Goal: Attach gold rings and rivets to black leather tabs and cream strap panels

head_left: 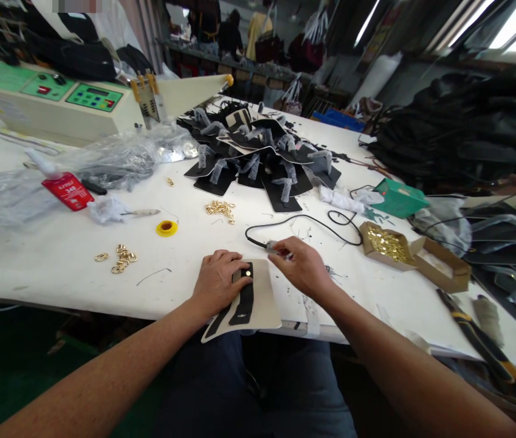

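Observation:
My left hand [221,280] lies with its fingers over a black strap [242,304] on a beige panel [264,298] at the table's front edge. A gold stud [248,274] shows on the strap beside my fingertips. To the right, my right hand [301,264] is closed around a small tool whose black cord [256,241] runs off across the table; my fingers partly hide it. Gold rings [123,258] and a yellow spool [166,228] lie to the left. Farther back is a heap of gold chain pieces [221,210].
Black panels [280,182] are piled at the back centre. A red bottle [68,190] and a control machine [57,103] stand left. On the right are a cardboard box of gold parts [367,246], a green box [401,198] and pliers [476,334]. People are in the background.

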Action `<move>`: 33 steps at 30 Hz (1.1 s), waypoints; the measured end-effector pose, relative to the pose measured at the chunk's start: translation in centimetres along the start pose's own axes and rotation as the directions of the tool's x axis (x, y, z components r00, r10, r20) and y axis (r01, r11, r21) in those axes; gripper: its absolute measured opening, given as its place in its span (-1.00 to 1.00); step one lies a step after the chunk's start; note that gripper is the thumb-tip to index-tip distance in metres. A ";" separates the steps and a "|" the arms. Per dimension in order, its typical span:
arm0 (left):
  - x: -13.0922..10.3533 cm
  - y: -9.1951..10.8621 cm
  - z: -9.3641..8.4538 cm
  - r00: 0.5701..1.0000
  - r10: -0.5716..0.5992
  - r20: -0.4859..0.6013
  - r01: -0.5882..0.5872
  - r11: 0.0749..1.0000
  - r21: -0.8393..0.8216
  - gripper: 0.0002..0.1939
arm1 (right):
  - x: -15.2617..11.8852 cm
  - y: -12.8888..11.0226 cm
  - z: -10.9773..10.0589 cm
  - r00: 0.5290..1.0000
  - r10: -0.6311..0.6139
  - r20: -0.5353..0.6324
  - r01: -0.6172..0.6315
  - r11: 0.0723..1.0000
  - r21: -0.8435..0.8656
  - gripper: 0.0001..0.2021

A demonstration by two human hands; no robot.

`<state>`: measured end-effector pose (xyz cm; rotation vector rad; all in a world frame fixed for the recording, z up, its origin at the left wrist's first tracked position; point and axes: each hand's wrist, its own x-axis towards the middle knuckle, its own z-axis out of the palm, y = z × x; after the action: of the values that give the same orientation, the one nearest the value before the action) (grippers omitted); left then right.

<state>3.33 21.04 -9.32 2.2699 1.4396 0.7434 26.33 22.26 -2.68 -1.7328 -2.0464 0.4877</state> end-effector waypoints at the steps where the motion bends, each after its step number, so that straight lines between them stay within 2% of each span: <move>1: 0.0 0.0 0.0 1.000 -0.003 -0.001 0.003 1.000 -0.004 -0.75 | -0.1 1.0 -0.6 0.999 -0.020 -0.040 0.015 0.992 -0.124 -0.79; 3: 0.0 0.0 0.1 1.000 -0.008 -0.004 0.008 1.000 -0.010 -0.76 | -0.2 3.2 -1.4 1.000 -0.015 -0.004 0.013 0.947 -0.322 -0.67; 6: 0.0 0.0 0.2 1.000 -0.010 -0.011 0.010 1.000 -0.014 -0.76 | -0.3 5.9 -1.6 0.994 0.037 0.101 0.005 0.924 -0.382 -0.65; 9: 0.0 0.0 0.2 1.000 -0.005 -0.019 0.005 1.000 -0.012 -0.75 | -0.2 6.6 -1.8 0.998 -0.006 0.066 0.020 0.977 -0.211 -0.72; 11: 0.0 -0.1 0.3 1.000 -0.003 -0.021 0.003 1.000 -0.011 -0.75 | 0.0 5.7 -2.1 0.999 0.038 -0.008 -0.037 0.996 0.086 -0.76; 12: 0.0 -0.2 0.3 1.000 -0.003 -0.020 0.003 1.000 -0.010 -0.75 | 0.2 4.8 -2.3 0.995 0.095 -0.043 -0.078 0.952 0.296 -0.74; 13: 0.0 -0.2 0.4 1.000 -0.003 -0.019 0.003 1.000 -0.009 -0.76 | 0.3 3.7 -2.4 0.985 0.161 -0.065 -0.106 0.853 0.512 -0.69; 15: 0.0 -0.3 0.4 1.000 -0.004 -0.017 0.004 1.000 -0.005 -0.75 | 0.7 1.0 -2.3 0.961 0.261 -0.094 -0.068 0.551 0.831 -0.62; 16: 0.0 -0.3 0.4 1.000 -0.006 -0.016 0.006 1.000 -0.002 -0.75 | 0.9 -0.4 -2.0 0.953 0.279 -0.115 -0.019 0.435 0.900 -0.60; 17: 0.0 -0.3 0.4 1.000 -0.006 -0.015 0.006 1.000 0.001 -0.75 | 1.1 -1.8 -1.6 0.948 0.283 -0.144 0.030 0.371 0.928 -0.60; 18: 0.0 -0.3 0.4 1.000 -0.007 -0.015 0.007 1.000 0.003 -0.75 | 1.4 -3.0 -1.1 0.946 0.273 -0.172 0.071 0.346 0.935 -0.60; 20: 0.0 -0.3 0.4 1.000 -0.006 -0.015 0.006 1.000 0.007 -0.75 | 1.7 -4.8 0.3 0.949 0.223 -0.221 0.129 0.365 0.922 -0.63; 23: 0.0 -0.3 0.4 1.000 -0.005 -0.012 0.006 1.000 0.009 -0.75 | 2.1 -5.9 2.5 0.962 0.141 -0.233 0.155 0.420 0.894 -0.64; 27: 0.1 -0.5 0.5 1.000 0.002 -0.010 -0.002 1.000 0.010 -0.73 | 2.4 -5.7 4.4 0.967 0.070 -0.244 0.184 0.468 0.864 -0.62; 33: 0.2 -0.7 0.4 1.000 0.021 0.019 -0.022 0.999 0.027 -0.72 | 2.7 -5.3 5.5 0.961 0.005 -0.275 0.239 0.481 0.844 -0.65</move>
<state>3.16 21.53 -9.98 2.3102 1.4275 0.7113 18.65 24.01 -4.43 -0.9226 -1.2916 1.0026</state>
